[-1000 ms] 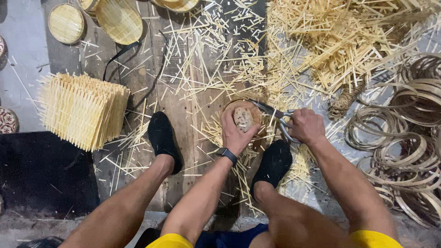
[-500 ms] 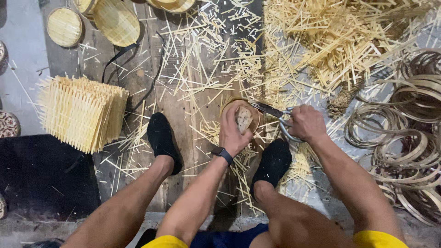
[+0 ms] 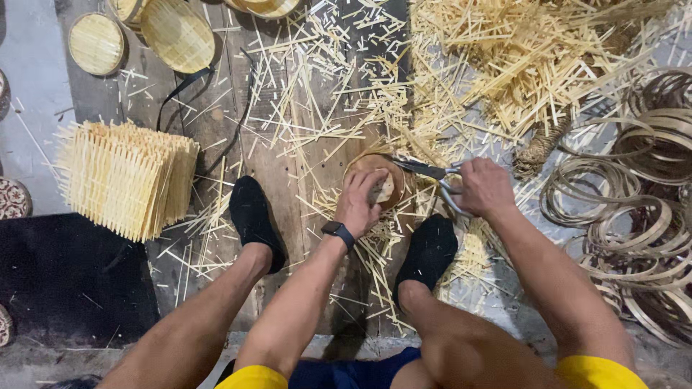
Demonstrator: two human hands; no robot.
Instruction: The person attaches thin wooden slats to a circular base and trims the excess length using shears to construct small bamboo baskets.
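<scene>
My left hand (image 3: 360,203), with a dark watch on the wrist, presses down on a small round bamboo-rimmed tray (image 3: 389,173) that rests on the wooden floor between my feet. My right hand (image 3: 484,187) grips the handles of metal shears (image 3: 427,171), whose blades reach the tray's right edge. Bamboo strips stick out around the tray. My feet in black socks (image 3: 254,220) sit on either side.
A stack of woven square bamboo mats (image 3: 126,176) lies at the left. Finished round trays (image 3: 176,32) sit at the top left. A heap of cut bamboo sticks (image 3: 533,57) fills the top right. Coiled bamboo hoops (image 3: 634,209) lie at the right. A black mat (image 3: 65,281) covers the lower left.
My left hand has turned slightly on the tray, and the shears have shifted a little along its right edge. Legs and feet stay put.
</scene>
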